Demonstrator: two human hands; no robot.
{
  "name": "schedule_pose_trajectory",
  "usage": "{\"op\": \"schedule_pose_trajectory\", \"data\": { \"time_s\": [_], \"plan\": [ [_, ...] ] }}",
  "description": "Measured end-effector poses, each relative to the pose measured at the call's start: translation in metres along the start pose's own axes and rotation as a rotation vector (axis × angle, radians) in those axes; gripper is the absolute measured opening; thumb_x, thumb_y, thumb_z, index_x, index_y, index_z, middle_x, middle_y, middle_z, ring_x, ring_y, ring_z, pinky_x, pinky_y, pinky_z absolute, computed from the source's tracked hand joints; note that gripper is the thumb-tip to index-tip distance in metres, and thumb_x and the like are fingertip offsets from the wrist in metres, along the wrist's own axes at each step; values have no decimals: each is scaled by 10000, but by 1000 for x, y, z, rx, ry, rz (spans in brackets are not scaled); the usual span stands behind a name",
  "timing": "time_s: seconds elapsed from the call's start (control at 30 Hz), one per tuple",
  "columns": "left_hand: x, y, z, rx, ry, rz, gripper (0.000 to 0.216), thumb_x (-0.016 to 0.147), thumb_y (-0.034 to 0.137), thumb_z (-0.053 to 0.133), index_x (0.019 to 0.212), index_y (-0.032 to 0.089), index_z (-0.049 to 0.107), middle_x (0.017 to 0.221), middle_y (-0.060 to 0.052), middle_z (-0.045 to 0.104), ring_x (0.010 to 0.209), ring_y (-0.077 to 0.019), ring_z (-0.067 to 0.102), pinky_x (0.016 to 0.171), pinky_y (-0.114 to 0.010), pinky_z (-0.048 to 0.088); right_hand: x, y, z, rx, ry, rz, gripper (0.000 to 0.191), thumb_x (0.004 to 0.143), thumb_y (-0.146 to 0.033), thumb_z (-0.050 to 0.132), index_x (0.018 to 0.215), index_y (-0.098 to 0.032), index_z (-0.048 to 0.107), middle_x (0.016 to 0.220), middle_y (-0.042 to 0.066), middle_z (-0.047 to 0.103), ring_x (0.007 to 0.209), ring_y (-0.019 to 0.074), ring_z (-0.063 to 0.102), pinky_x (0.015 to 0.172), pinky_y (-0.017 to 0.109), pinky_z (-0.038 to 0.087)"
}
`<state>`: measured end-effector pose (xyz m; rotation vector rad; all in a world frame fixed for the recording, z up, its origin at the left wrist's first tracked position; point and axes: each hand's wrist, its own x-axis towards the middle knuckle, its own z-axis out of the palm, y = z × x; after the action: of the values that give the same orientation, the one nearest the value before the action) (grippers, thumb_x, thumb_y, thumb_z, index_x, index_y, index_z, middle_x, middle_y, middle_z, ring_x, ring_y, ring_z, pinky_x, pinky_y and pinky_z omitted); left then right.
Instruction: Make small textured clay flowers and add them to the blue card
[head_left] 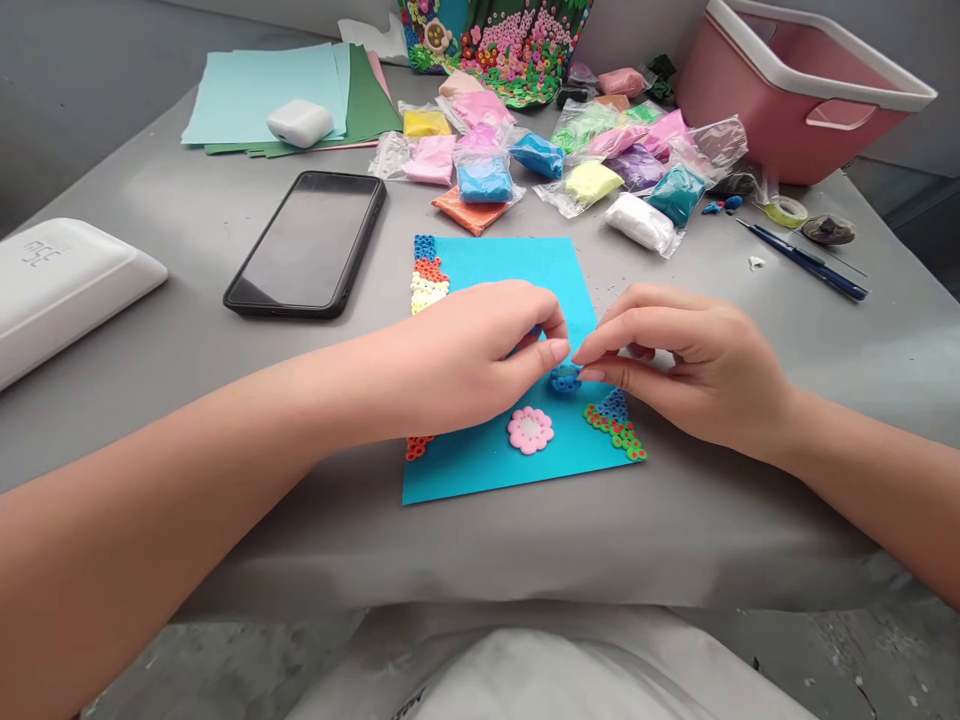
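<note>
A blue card (510,270) lies on the grey table in front of me. On it sit a pink clay flower (530,430), a small blue clay flower (565,378), and rows of tiny coloured clay rings at its top left (428,275), bottom left (417,447) and bottom right (619,425). My left hand (472,360) and my right hand (679,365) meet over the card. Their thumbs and forefingers pinch together right above the blue flower and touch it. A bit of blue clay shows under my left fingers.
A black phone (307,243) lies left of the card, a white case (60,290) at far left. Several bagged clay blocks (525,160) fill the back, with paper sheets (285,90), white earbud case (300,122), pink basket (795,90), blue tool (806,260), tape roll (786,211).
</note>
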<state>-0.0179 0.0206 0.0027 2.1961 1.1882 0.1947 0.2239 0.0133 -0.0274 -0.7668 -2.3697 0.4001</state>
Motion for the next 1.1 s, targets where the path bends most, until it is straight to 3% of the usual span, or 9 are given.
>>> {"op": "schedule_pose_trajectory", "data": {
  "time_s": [0.17,0.37,0.73,1.1],
  "plan": [
    [-2,-2,0,-58,34,-15,390,1078,461,393,1049,246,717,1068,-25,745,980,-232,662,814,-348,474,0,1,1,-11,27,4,107,1023,-169,722,1011,-243,798,884,2,775,699,113,662,593,245,523],
    [-4,-2,1,-40,58,49,292,1031,395,498,1083,248,745,1076,-28,745,975,-222,648,889,-348,476,-1,0,2,5,3,-7,100,1023,-177,730,999,-243,800,915,14,804,739,127,701,622,251,551],
    [-1,-6,8,15,52,136,213,1022,376,556,1019,221,703,982,-52,702,885,-226,605,765,-349,426,-4,-3,-2,10,-66,-44,85,1039,-200,724,1018,-247,792,956,30,806,836,154,746,742,271,596],
    [-2,2,7,29,26,89,264,1037,411,545,1074,220,723,1008,-60,723,941,-250,637,815,-379,465,0,-6,-12,27,-78,50,145,1070,-231,648,1003,-247,775,809,-4,766,667,135,636,654,286,542]
  ]
}}
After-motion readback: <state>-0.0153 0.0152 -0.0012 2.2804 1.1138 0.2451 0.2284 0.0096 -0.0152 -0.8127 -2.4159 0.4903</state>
